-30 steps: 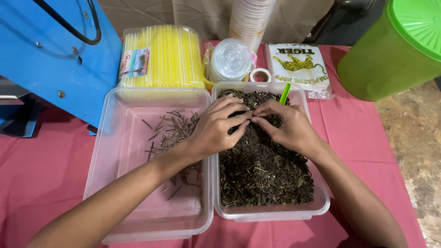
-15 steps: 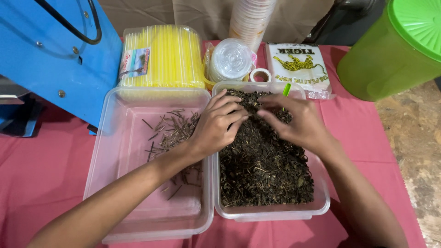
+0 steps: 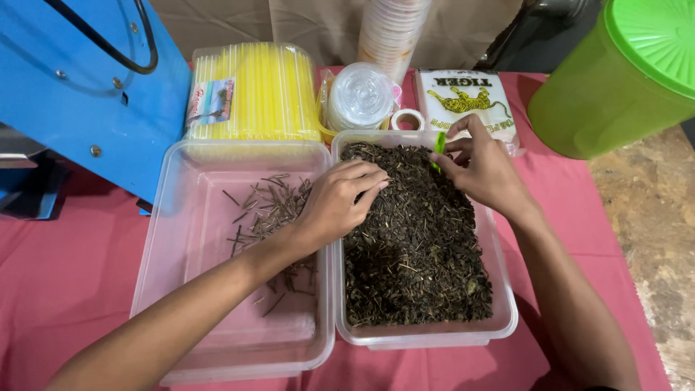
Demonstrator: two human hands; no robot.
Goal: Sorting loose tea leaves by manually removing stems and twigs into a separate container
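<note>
Two clear plastic tubs sit side by side on a pink cloth. The right tub (image 3: 507, 318) is filled with dark dried tea leaves (image 3: 416, 253). The left tub (image 3: 181, 246) holds a small scatter of thin brown stems (image 3: 264, 206). My left hand (image 3: 337, 203) rests over the wall between the tubs, fingers bunched and pinching into the leaves. My right hand (image 3: 485, 170) is at the far end of the leaf tub, holding a small green utensil (image 3: 439, 145) between thumb and fingers.
A pack of yellow straws (image 3: 253, 90), a stack of clear lids (image 3: 360, 94), a tape roll (image 3: 409, 119), a white printed packet (image 3: 463, 98) and stacked cups (image 3: 391, 29) line the back. A blue machine (image 3: 79, 87) stands left, a green lidded jug (image 3: 622, 80) right.
My right hand has moved away from the left hand toward the far right of the leaf tub, taking the green utensil with it. The left hand stays in place, pinching the leaves.
</note>
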